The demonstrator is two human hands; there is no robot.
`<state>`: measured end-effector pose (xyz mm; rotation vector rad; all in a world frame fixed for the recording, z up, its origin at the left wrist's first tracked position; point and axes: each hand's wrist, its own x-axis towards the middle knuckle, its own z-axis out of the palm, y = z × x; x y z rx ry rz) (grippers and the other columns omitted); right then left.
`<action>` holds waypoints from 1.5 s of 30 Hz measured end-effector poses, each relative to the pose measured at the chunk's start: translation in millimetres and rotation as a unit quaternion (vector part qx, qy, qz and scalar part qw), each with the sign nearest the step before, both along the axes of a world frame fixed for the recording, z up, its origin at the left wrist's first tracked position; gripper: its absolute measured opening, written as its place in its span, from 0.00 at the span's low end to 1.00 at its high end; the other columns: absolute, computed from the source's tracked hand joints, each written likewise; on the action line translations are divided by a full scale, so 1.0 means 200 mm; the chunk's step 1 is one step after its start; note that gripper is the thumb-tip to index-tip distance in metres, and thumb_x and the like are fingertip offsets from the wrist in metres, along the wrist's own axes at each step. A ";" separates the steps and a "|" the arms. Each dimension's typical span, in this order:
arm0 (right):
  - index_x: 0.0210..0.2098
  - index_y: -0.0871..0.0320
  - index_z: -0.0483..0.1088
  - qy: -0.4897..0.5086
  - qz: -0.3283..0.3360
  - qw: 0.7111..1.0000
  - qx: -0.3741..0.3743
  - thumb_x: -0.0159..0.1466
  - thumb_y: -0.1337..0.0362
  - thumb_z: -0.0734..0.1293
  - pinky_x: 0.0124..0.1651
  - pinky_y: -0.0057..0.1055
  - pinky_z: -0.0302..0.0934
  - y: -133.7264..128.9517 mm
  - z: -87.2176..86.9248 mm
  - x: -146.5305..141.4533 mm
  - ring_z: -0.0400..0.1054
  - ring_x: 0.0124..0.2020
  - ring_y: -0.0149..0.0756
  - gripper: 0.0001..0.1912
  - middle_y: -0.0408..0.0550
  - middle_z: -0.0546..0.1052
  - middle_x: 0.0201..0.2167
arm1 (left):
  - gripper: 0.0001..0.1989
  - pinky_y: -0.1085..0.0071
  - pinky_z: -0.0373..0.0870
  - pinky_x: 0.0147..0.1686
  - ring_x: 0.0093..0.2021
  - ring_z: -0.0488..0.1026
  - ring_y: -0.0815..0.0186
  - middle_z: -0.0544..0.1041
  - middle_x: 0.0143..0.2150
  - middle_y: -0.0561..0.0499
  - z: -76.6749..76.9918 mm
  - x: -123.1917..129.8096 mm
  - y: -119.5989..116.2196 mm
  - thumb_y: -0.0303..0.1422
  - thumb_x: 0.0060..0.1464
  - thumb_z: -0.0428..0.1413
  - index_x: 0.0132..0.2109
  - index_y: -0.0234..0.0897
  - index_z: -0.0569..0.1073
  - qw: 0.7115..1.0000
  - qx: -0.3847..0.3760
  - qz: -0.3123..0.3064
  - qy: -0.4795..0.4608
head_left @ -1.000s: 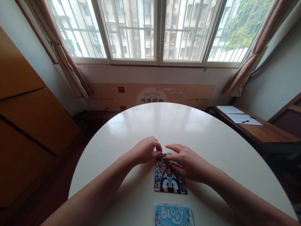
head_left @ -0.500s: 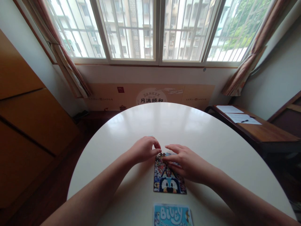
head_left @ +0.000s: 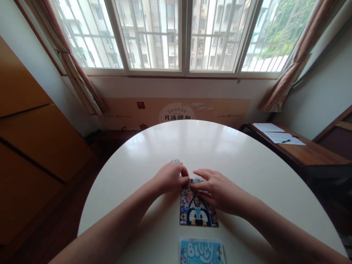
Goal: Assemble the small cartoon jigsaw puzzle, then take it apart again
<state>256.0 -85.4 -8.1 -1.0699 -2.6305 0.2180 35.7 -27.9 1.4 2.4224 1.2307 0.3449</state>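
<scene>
The thumb and forefinger of the left hand (head_left: 171,177) curl toward each other, their tips close together at the far left corner of a jigsaw puzzle (head_left: 198,216); they are too small and shadowed for me to tell whether a piece is clamped between them. The fingers of the right hand (head_left: 221,190) are spread apart, reaching left over the far right part of the puzzle, some of them resting on it or just above. The puzzle lies flat in front of the person, crowded with many colours, a blue cartoon face with pointed ears at its near end. Just beyond the left hand, partly hidden by it, is a small light-blue patterned item (head_left: 176,160). Nearer than the puzzle and apart from it lies a light-blue printed card (head_left: 202,252) reading "BLUEY", cut off by the view. All of these are on a white, rounded surface (head_left: 244,157). To the far right, papers (head_left: 284,138) lie on a brown side table (head_left: 316,153); at the far side stands a barred window (head_left: 156,36).
</scene>
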 end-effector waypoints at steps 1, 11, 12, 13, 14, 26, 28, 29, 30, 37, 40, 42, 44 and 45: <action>0.52 0.44 0.75 -0.001 0.002 1.000 0.003 0.68 0.62 0.63 0.60 0.47 0.61 0.00 0.00 0.00 0.62 0.59 0.44 0.15 0.47 0.66 0.61 | 0.07 0.68 0.67 0.38 0.37 0.74 0.62 0.80 0.35 0.50 0.00 0.00 0.00 0.34 0.52 0.58 0.32 0.40 0.81 1.000 -0.001 -0.001 -0.002; 0.51 0.46 0.76 -0.003 0.012 1.000 0.018 0.68 0.60 0.65 0.57 0.45 0.62 0.00 0.00 0.00 0.64 0.56 0.43 0.14 0.50 0.68 0.59 | 0.07 0.68 0.67 0.39 0.37 0.74 0.62 0.80 0.35 0.49 0.00 -0.02 0.01 0.34 0.52 0.58 0.33 0.40 0.81 0.999 -0.012 -0.023 -0.028; 0.51 0.46 0.76 -0.003 0.012 1.000 0.018 0.68 0.61 0.65 0.57 0.45 0.62 0.00 0.00 0.00 0.64 0.56 0.43 0.14 0.50 0.68 0.59 | 0.07 0.68 0.67 0.39 0.37 0.74 0.62 0.80 0.35 0.49 0.00 -0.02 0.01 0.34 0.52 0.58 0.33 0.40 0.82 0.999 -0.014 -0.028 -0.029; 0.51 0.46 0.76 -0.002 0.012 1.000 0.017 0.68 0.61 0.65 0.57 0.45 0.62 0.00 0.00 0.00 0.64 0.56 0.43 0.14 0.49 0.68 0.59 | 0.07 0.68 0.67 0.40 0.37 0.74 0.62 0.80 0.35 0.50 0.00 -0.02 0.02 0.33 0.52 0.58 0.34 0.39 0.82 0.999 -0.015 -0.032 -0.031; 0.51 0.46 0.76 -0.001 0.012 1.000 0.016 0.68 0.61 0.65 0.57 0.45 0.62 0.00 0.00 0.00 0.64 0.57 0.43 0.14 0.49 0.68 0.59 | 0.07 0.67 0.67 0.40 0.37 0.74 0.62 0.80 0.35 0.50 -0.01 -0.02 0.02 0.34 0.52 0.58 0.34 0.40 0.82 0.999 -0.017 -0.037 -0.031; 0.49 0.47 0.76 0.002 0.015 1.000 0.015 0.67 0.63 0.64 0.56 0.43 0.63 0.00 0.00 0.00 0.65 0.54 0.42 0.13 0.48 0.69 0.57 | 0.07 0.66 0.67 0.42 0.37 0.73 0.62 0.79 0.35 0.49 0.00 0.01 0.00 0.33 0.52 0.58 0.34 0.40 0.81 0.999 -0.025 -0.041 -0.016; 0.50 0.47 0.75 0.007 0.016 1.000 0.013 0.67 0.64 0.65 0.56 0.42 0.64 0.00 0.01 0.00 0.66 0.54 0.41 0.14 0.48 0.69 0.57 | 0.07 0.67 0.67 0.40 0.37 0.73 0.62 0.79 0.35 0.50 0.01 0.01 0.00 0.33 0.51 0.58 0.34 0.39 0.81 0.999 -0.037 -0.032 -0.017; 0.51 0.47 0.75 0.009 0.015 1.000 0.011 0.67 0.65 0.65 0.56 0.41 0.64 0.00 0.01 0.00 0.66 0.54 0.40 0.15 0.47 0.69 0.57 | 0.07 0.68 0.67 0.39 0.37 0.74 0.63 0.80 0.35 0.50 0.01 0.01 0.00 0.33 0.51 0.58 0.35 0.39 0.81 0.998 -0.047 -0.026 -0.021; 0.52 0.46 0.74 0.010 0.013 1.000 0.010 0.66 0.65 0.65 0.56 0.41 0.64 -0.01 0.02 0.00 0.66 0.54 0.40 0.15 0.47 0.69 0.57 | 0.07 0.68 0.67 0.38 0.36 0.74 0.63 0.80 0.35 0.50 0.02 0.01 0.00 0.33 0.51 0.58 0.35 0.39 0.80 0.998 -0.059 -0.022 -0.026; 0.51 0.46 0.75 0.019 0.024 1.000 -0.004 0.65 0.66 0.67 0.56 0.40 0.64 0.00 0.03 0.00 0.66 0.53 0.38 0.16 0.46 0.70 0.55 | 0.07 0.71 0.67 0.35 0.35 0.75 0.64 0.81 0.33 0.52 0.00 0.00 0.00 0.33 0.49 0.58 0.36 0.37 0.79 0.986 -0.142 -0.019 -0.082; 0.50 0.46 0.75 0.020 0.028 0.999 -0.011 0.65 0.66 0.67 0.57 0.39 0.63 0.00 0.03 0.00 0.66 0.54 0.38 0.15 0.46 0.70 0.55 | 0.07 0.70 0.69 0.36 0.35 0.76 0.64 0.81 0.33 0.52 -0.01 0.00 0.01 0.31 0.48 0.58 0.35 0.37 0.79 0.980 -0.165 -0.021 -0.112; 0.50 0.47 0.75 0.021 0.028 0.999 -0.011 0.65 0.66 0.67 0.57 0.39 0.63 0.00 0.04 0.00 0.65 0.54 0.38 0.15 0.45 0.70 0.55 | 0.07 0.70 0.69 0.36 0.36 0.76 0.63 0.80 0.33 0.52 -0.01 0.01 0.01 0.31 0.49 0.58 0.36 0.37 0.79 0.978 -0.166 -0.021 -0.121; 0.49 0.47 0.75 0.021 0.028 0.999 -0.008 0.64 0.66 0.67 0.57 0.39 0.63 0.00 0.04 0.00 0.66 0.54 0.38 0.14 0.45 0.70 0.55 | 0.06 0.70 0.69 0.37 0.36 0.75 0.63 0.80 0.33 0.52 -0.01 0.01 0.01 0.31 0.49 0.58 0.36 0.36 0.78 0.979 -0.161 -0.018 -0.122; 0.49 0.48 0.75 0.022 0.029 0.999 -0.007 0.64 0.66 0.67 0.57 0.39 0.63 -0.01 0.05 0.00 0.66 0.53 0.38 0.14 0.46 0.70 0.55 | 0.06 0.69 0.69 0.37 0.36 0.75 0.63 0.80 0.33 0.52 -0.01 0.01 0.01 0.31 0.50 0.58 0.36 0.36 0.78 0.980 -0.157 -0.014 -0.120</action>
